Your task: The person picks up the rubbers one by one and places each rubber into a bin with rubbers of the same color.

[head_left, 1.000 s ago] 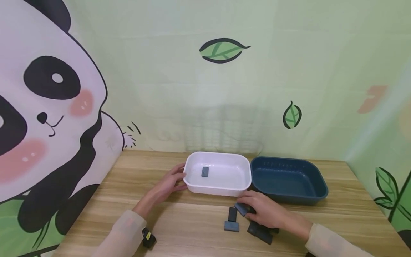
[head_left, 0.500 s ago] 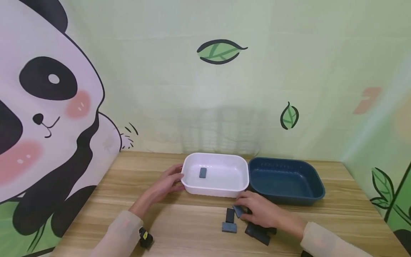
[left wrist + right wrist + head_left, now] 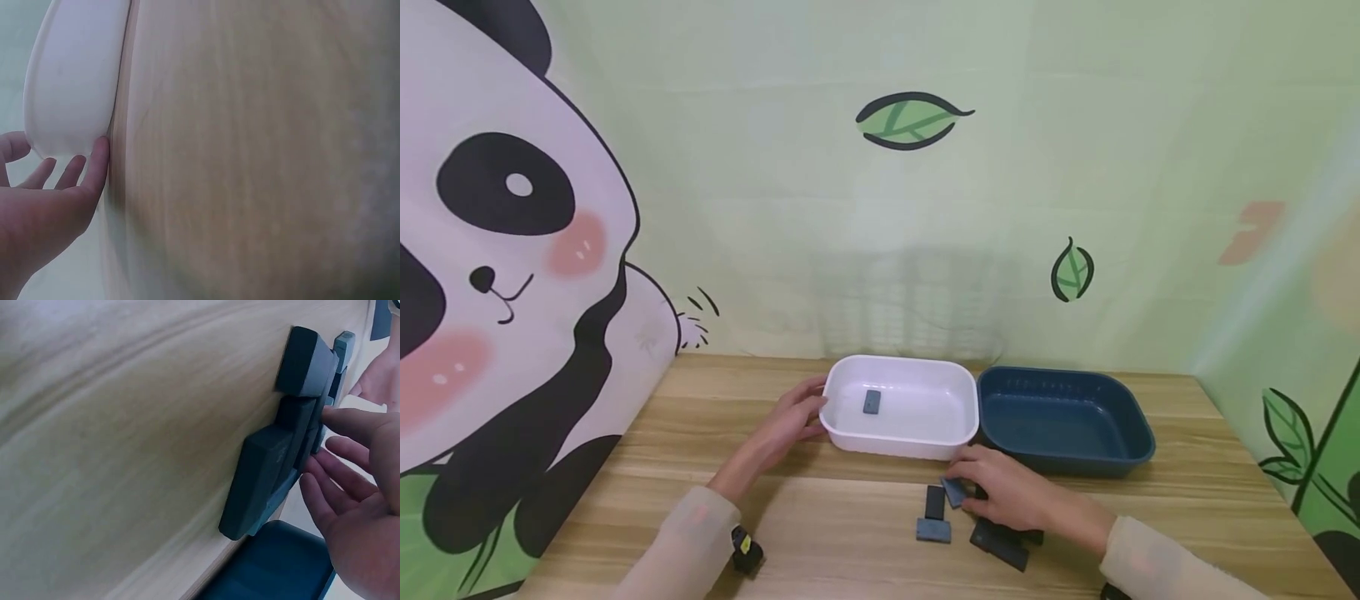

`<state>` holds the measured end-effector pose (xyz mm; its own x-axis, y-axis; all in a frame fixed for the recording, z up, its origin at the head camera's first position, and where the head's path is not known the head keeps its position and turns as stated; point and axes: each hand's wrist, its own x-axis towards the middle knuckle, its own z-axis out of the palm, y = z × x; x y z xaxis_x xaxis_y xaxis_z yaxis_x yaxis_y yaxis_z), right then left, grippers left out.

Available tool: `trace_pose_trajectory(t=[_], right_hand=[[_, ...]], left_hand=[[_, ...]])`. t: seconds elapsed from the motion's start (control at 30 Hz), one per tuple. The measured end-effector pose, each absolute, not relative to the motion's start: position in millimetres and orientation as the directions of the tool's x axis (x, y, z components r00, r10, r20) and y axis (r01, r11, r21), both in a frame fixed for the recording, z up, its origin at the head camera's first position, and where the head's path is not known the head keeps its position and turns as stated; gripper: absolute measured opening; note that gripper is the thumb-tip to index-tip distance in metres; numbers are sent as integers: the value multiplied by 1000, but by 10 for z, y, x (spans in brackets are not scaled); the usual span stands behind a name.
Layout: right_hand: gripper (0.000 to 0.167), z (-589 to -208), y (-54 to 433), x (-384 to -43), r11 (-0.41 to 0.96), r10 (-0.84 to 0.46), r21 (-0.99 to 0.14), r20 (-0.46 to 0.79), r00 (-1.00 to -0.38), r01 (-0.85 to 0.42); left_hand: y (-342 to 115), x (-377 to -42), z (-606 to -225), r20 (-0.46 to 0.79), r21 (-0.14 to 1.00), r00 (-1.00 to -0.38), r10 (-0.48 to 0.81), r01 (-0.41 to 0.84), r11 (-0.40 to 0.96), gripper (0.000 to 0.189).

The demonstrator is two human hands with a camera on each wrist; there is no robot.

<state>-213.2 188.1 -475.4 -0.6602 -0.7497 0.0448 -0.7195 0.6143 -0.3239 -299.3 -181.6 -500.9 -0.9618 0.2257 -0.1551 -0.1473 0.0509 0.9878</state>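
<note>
At the left end of a white tray [image 3: 901, 446], the fingers of my left hand [image 3: 788, 423] are extended, with tips touching its outer wall. In the left wrist view, the fingertips of the left hand [image 3: 53, 194] spread along the tray's end. My right hand [image 3: 1011, 493] reaches over small blocks in front of the trays, thumb and fingers pinching a blue-grey block [image 3: 953, 493]. A black block [image 3: 935, 502] and another blue-grey block [image 3: 933, 530] lie just left of it. Larger black blocks [image 3: 1000, 546] lie partly hidden under the right hand.
A dark blue tray [image 3: 1071, 421] stands right beside the white one. Inside the white tray lies one small blue-grey block [image 3: 872, 402]. Behind the wooden table [image 3: 827, 533] hangs a green cloth with a printed panda and leaves.
The head view has shifted slightly. My right thumb has moved a little further over the blue-grey block, covering more of it. My left hand stays against the white tray.
</note>
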Motion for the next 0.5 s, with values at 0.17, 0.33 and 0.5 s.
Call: trace_pose_trajectory(t=[0.17,0.33,0.5], right_hand=[[33,-4637,1887,-2083,619,-748,-292,64,-661,-729],[29,-4424,1850,-2069,568,-753,-392,108,-650,-723],[30,-4240,1763,-2158,516,-710,-483,221,-668,-708]], left_hand=[[-1824,-2980,-5020,-149,989,-961,232,-138,61,53],[-1854,-2969,-5036,-150,988,-959,239,-142,53,52],[-1853,-2969,-5050,-159,987,-956,245,-159,18,51]])
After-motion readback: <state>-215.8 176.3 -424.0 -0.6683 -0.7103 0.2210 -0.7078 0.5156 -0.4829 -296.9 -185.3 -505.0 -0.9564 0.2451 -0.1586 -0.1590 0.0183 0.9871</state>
